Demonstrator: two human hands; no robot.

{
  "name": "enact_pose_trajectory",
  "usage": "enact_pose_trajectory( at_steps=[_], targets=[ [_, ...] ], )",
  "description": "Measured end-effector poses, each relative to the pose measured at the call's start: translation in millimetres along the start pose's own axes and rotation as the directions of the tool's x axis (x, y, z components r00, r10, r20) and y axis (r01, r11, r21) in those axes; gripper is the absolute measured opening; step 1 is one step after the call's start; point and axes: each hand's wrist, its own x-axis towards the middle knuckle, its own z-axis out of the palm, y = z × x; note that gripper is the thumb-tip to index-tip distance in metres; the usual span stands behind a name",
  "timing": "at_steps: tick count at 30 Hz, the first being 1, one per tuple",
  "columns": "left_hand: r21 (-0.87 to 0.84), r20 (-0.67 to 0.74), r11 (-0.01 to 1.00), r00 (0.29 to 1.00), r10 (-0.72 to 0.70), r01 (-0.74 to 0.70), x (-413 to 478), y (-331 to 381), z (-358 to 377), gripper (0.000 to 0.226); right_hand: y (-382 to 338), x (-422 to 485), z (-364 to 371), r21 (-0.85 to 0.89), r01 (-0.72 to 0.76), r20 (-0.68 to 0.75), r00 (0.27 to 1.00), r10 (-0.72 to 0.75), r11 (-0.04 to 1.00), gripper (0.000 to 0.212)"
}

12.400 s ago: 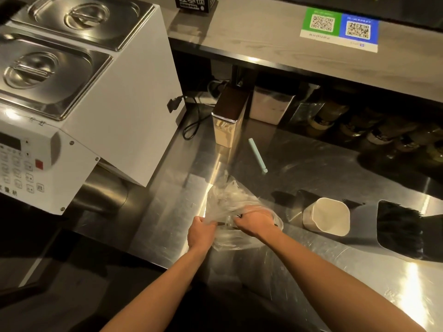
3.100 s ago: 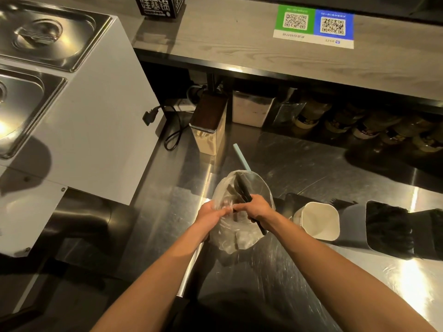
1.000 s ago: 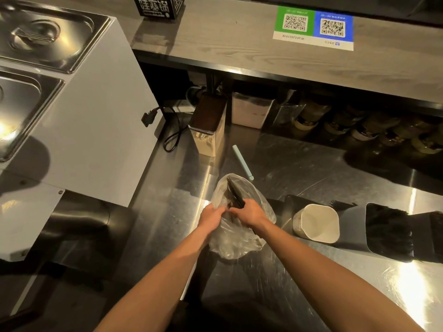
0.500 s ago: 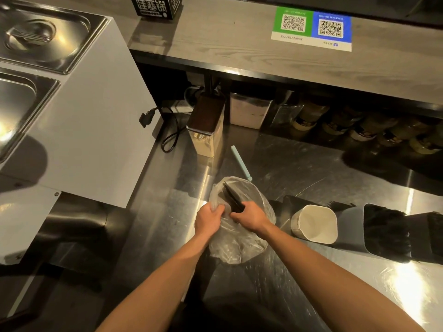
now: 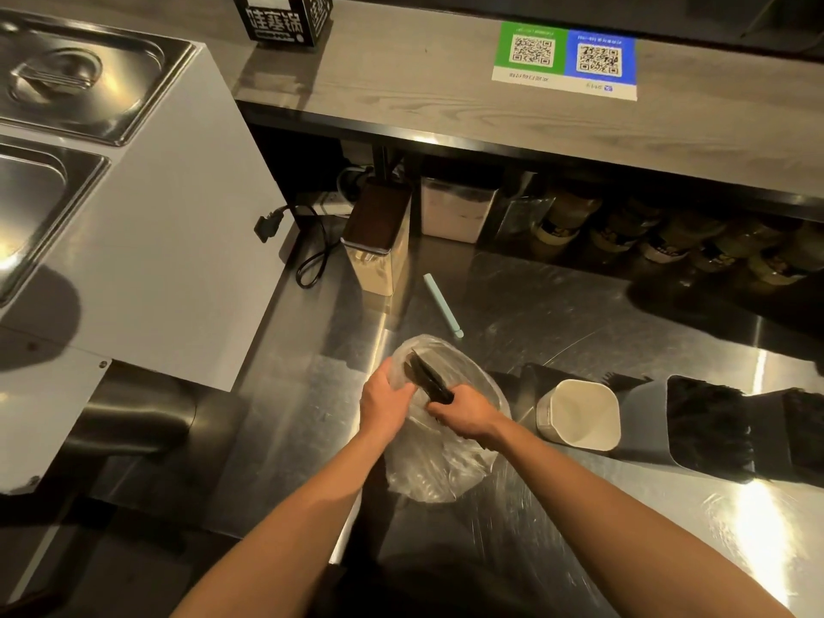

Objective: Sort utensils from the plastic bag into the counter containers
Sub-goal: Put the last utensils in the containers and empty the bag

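Note:
A clear plastic bag stands on the steel counter in front of me. My left hand grips the bag's rim on its left side. My right hand grips a bunch of black utensils that stick up and to the left out of the bag's mouth. To the right lie a white container with nothing visible inside, and a grey container filled with black utensils, both tipped on their sides. A further dark container of black utensils sits at the right edge.
A pale green straw-like stick lies on the counter behind the bag. A tall rectangular canister stands at the back left beside a black cable. A white machine with steel lids fills the left. Jars line the space under the wooden shelf.
The bundle of black utensils has risen a little farther out of the bag in my right hand. My left hand has stayed on the bag's rim.

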Motion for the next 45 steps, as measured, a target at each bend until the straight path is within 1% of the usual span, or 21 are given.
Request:
enact_pose_trajectory(
  at_steps=[4,8,9,11,14,16,17,19,21,22,24,28,32,34,37,39,41,42,43,44,45],
  targets=[
    [-0.149,-0.019,0.982,0.993,-0.117,0.113,1.3,4.1,-0.8,0.028,-1.8,-2.7,-2.8,0.098,-0.027,0.065,0.998,0.02,0.995,0.009],
    [-0.201,-0.09,0.961,0.973,-0.212,0.191,4.3,3.0,1.3,0.029,4.8,-2.5,0.4,0.135,-0.032,0.08,0.997,0.021,0.99,0.015],
    [-0.241,-0.105,0.946,0.963,-0.249,0.218,4.1,3.9,0.1,0.027,5.8,-2.9,0.9,0.135,-0.024,0.087,0.996,0.012,0.991,0.017],
    [-0.254,-0.118,0.934,0.951,-0.287,0.25,4.9,2.3,-1.8,0.024,7.5,-3.4,1.1,0.108,-0.009,0.087,0.996,0.0,0.994,0.022],
    [-0.166,-0.115,0.962,0.965,-0.237,0.216,5.6,1.6,-5.7,0.025,7.8,-5.9,1.5,0.034,0.001,0.057,0.998,-0.003,0.999,0.024],
    [-0.106,-0.079,0.983,0.984,-0.161,0.153,5.0,5.5,-8.0,0.032,5.4,-7.1,1.8,0.019,0.012,0.053,0.999,-0.013,1.0,0.029],
    [-0.096,-0.049,0.989,0.992,-0.119,0.114,4.8,7.6,-9.1,0.035,4.0,-7.4,1.8,0.009,0.019,0.049,0.999,-0.019,1.0,0.028],
    [-0.121,0.003,0.991,0.998,-0.056,0.056,4.8,12.3,-13.2,0.039,0.9,-6.0,0.9,0.003,0.029,0.028,0.999,-0.029,1.0,0.016],
    [-0.171,0.05,0.984,0.998,-0.035,0.043,8.3,12.0,-16.3,0.04,-3.1,-4.5,-1.4,-0.021,0.038,-0.01,0.999,-0.038,0.999,0.011],
    [-0.201,0.064,0.979,0.997,-0.035,0.047,10.7,10.6,-17.4,0.04,-4.0,-3.7,-1.9,-0.03,0.046,-0.013,0.999,-0.046,0.998,0.009],
    [-0.237,0.07,0.968,0.996,-0.062,0.077,13.8,9.5,-19.2,0.037,-5.3,-4.3,-2.5,-0.051,0.075,0.01,0.997,-0.074,0.996,0.013],
    [-0.351,0.06,0.917,0.982,-0.181,0.191,19.9,2.2,-18.3,0.037,-8.1,-10.0,-6.8,-0.061,0.09,0.095,0.992,-0.084,0.994,0.018],
    [-0.399,0.062,0.884,0.969,-0.24,0.245,22.0,1.7,-15.3,0.023,-8.4,-12.0,-14.4,-0.112,0.073,0.122,0.991,-0.059,0.991,0.023],
    [-0.41,0.047,0.869,0.958,-0.283,0.277,24.1,3.2,-15.8,0.018,-7.6,-13.5,-18.1,-0.097,0.068,0.125,0.991,-0.056,0.993,0.021],
    [-0.364,0.033,0.885,0.954,-0.3,0.291,26.8,0.6,-17.5,0.02,-10.8,-18.9,-22.3,-0.122,0.137,0.127,0.984,-0.122,0.983,0.009],
    [-0.364,0.038,0.876,0.944,-0.327,0.317,28.3,1.8,-17.7,0.02,-12.5,-20.5,-23.4,-0.153,0.187,0.158,0.974,-0.163,0.97,0.008],
    [-0.389,0.044,0.856,0.935,-0.352,0.341,28.4,7.3,-18.3,0.009,-16.1,-23.2,-24.6,-0.15,0.19,0.211,0.965,-0.157,0.97,0.007],
    [-0.384,0.05,0.863,0.941,-0.336,0.329,27.9,10.2,-19.1,0.004,-17.6,-24.5,-25.7,-0.134,0.177,0.23,0.963,-0.143,0.975,0.005],
    [-0.366,0.054,0.884,0.955,-0.293,0.292,26.8,12.0,-19.9,0.003,-18.6,-25.1,-26.9,-0.107,0.159,0.239,0.962,-0.13,0.981,0.009],
    [-0.35,0.062,0.904,0.969,-0.238,0.244,24.9,12.0,-21.3,0.006,-20.5,-26.4,-28.4,-0.071,0.148,0.24,0.962,-0.127,0.986,0.012],
    [-0.341,0.077,0.919,0.981,-0.18,0.196,22.4,11.5,-23.3,0.016,-22.3,-27.3,-30.0,-0.029,0.145,0.234,0.963,-0.135,0.989,0.013]
  ],
)
